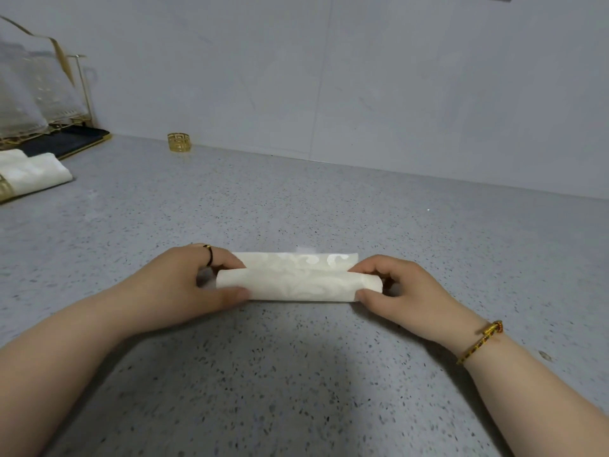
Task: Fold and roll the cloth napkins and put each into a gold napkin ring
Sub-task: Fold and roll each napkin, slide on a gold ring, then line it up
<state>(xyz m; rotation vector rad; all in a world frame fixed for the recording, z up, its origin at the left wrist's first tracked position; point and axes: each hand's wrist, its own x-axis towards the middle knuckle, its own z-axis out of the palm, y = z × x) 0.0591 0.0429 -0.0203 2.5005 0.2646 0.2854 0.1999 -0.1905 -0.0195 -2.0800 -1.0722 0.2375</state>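
1. One napkin [298,285] lies partly rolled on the table [296,206] (a flat strip remains behind the roll).
2. Left hand [201,285] grips the roll's left end; right hand [398,288] grips its right end.
3. One loose gold ring [179,142] stands by the wall.
4. Ringed napkins [29,174] lie far left (count unclear).

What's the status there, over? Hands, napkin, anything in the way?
Left hand and right hand grip the roll's ends. Napkin mostly rolled, flap left. Gold ring empty by wall. Path clear.

Bare countertop [296,209] lies open up to the gold ring [179,142]
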